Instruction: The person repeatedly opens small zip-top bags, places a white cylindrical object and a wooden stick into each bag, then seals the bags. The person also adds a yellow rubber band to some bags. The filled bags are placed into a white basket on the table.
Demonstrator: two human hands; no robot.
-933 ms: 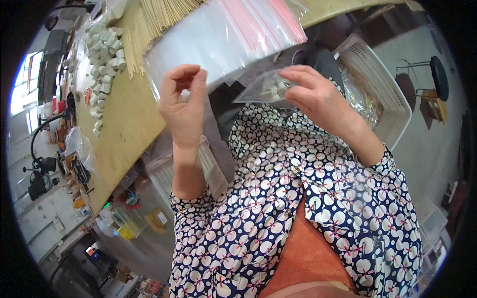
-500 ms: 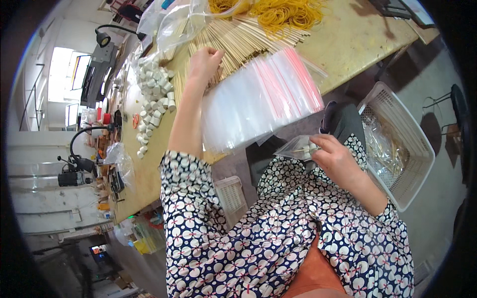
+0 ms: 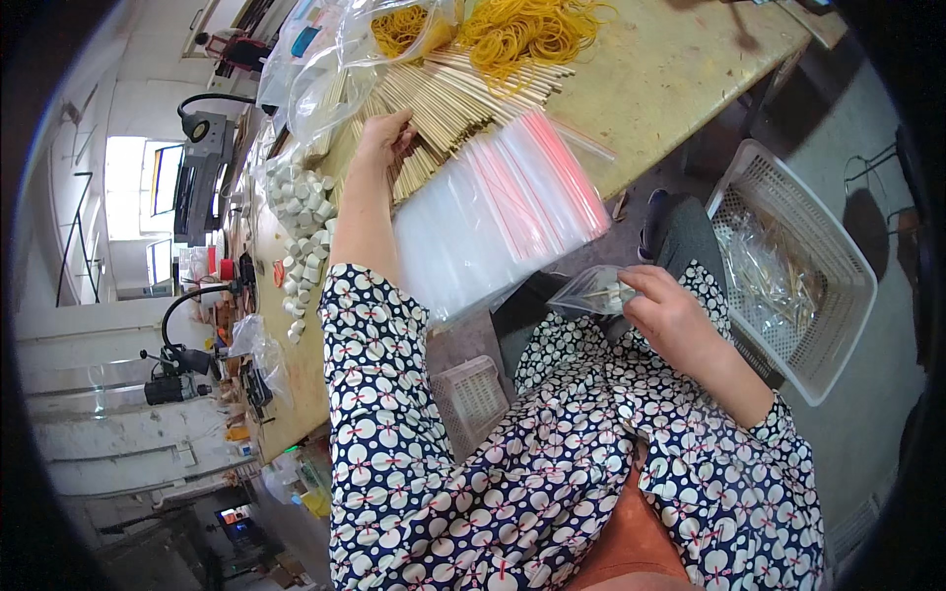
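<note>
My left hand (image 3: 386, 138) is closed over the near end of a spread of thin wooden sticks (image 3: 434, 103) on the table; whatever its fingers pinch is hidden. Over my lap, my right hand (image 3: 670, 310) grips a small clear plastic bag (image 3: 588, 293) with a few pale pieces inside, near its fingertips. Between the two hands a thick stack of clear zip bags (image 3: 473, 217) with red seal strips lies at the table's edge. Left of my left forearm, many short white cylinders (image 3: 307, 222) are heaped.
Yellow rubber bands (image 3: 532, 39) lie on the sticks at the back of the table (image 3: 680, 69). A white plastic basket (image 3: 845, 295) holding filled clear bags stands on the floor at right. Another pale basket (image 3: 473, 399) is below the table edge. Desk lamps (image 3: 197, 126) stand at left.
The view has shifted a little, moving the table and its things in the picture. My left hand stays at the sticks, its fingers curling lower. The right hand still holds the bag.
</note>
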